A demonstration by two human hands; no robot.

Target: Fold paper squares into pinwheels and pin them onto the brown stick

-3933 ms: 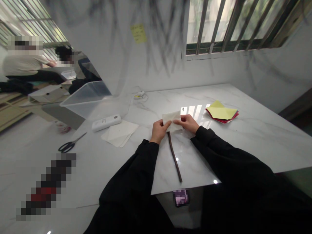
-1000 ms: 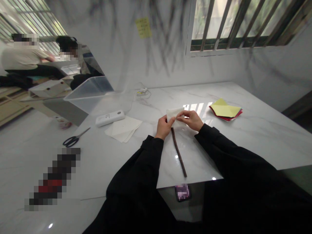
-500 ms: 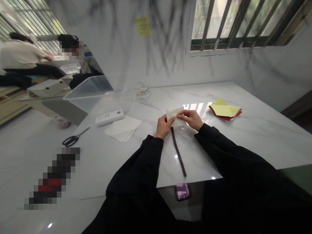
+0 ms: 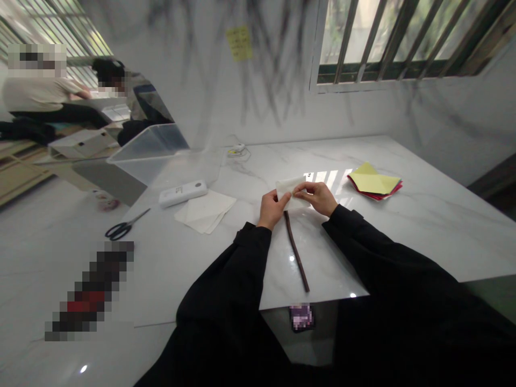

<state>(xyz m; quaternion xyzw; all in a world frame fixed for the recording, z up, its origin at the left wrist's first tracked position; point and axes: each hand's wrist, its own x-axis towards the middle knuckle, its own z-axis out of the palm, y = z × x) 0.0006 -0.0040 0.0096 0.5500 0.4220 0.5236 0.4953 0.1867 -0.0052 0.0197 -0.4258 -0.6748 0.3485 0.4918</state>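
Note:
My left hand (image 4: pixel 272 208) is closed on the left side of a small off-white sheet of paper (image 4: pixel 287 185), thumb on top. From the right, my right hand (image 4: pixel 320 199) pinches the same paper, its fingertips close to the left thumb. Both hands are just above the white marble-patterned table (image 4: pixel 258 258). A thin brown stick (image 4: pixel 295 247) lies below them, running toward the table's front edge. Its upper end is hidden by the hands and paper, so I cannot tell whether it touches the sheet.
Left of my hands lie off-white sheets (image 4: pixel 206 211), a white oblong device (image 4: pixel 183 193), scissors (image 4: pixel 121 230) and a pixelated dark object (image 4: pixel 91 290). A clear plastic bin (image 4: pixel 161 156) stands behind. Coloured paper (image 4: pixel 374 181) is stacked at right. Two people sit at far left.
The view has shifted very slightly. Both hands keep their grip on the paper with hardly any visible movement, and the stick lies as before. A person at far left has shifted a little.

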